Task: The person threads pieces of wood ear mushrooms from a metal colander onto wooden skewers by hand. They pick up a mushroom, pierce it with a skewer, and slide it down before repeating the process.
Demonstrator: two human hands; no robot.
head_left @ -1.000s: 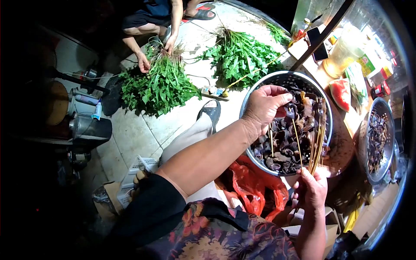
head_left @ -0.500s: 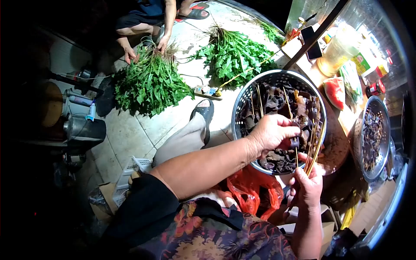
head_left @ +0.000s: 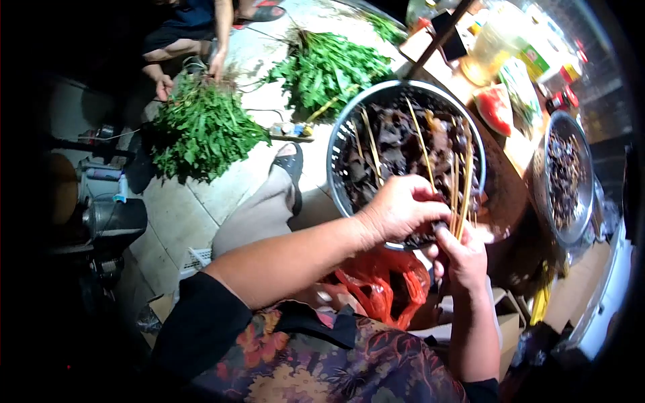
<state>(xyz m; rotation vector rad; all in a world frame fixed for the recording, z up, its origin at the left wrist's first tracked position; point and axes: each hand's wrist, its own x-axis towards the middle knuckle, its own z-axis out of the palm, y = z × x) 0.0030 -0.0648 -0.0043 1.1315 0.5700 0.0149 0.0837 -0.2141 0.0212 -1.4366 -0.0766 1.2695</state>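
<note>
Sticks [head_left: 464, 198] stand gripped in the right hand [head_left: 465, 262]; left hand [head_left: 396, 211] seemingly pinches something hidden.

Taken from the middle of the near colander [head_left: 344, 138], the freest way in crosses the rim at 9 to 10 o'clock, where floor [head_left: 316, 164] separates it from the shoe [head_left: 289, 168]. Leafy greens [head_left: 336, 70] crowd 11 o'clock, and a dark bar [head_left: 440, 39] slants away between 12 and 1. Watermelon [head_left: 495, 109] obstructs 2 o'clock. At 3, a gap runs toward the far colander [head_left: 587, 171]. The left hand [head_left: 402, 211] covers 6 o'clock, its forearm [head_left: 302, 252] closing 7 to 8; the right hand [head_left: 463, 255], with a bundle of sticks [head_left: 465, 181], fills 5. Beyond them at 6 sits the red bag [head_left: 383, 285]. Inside, loose sticks [head_left: 373, 148] obstruct 10 and 1 o'clock.
</note>
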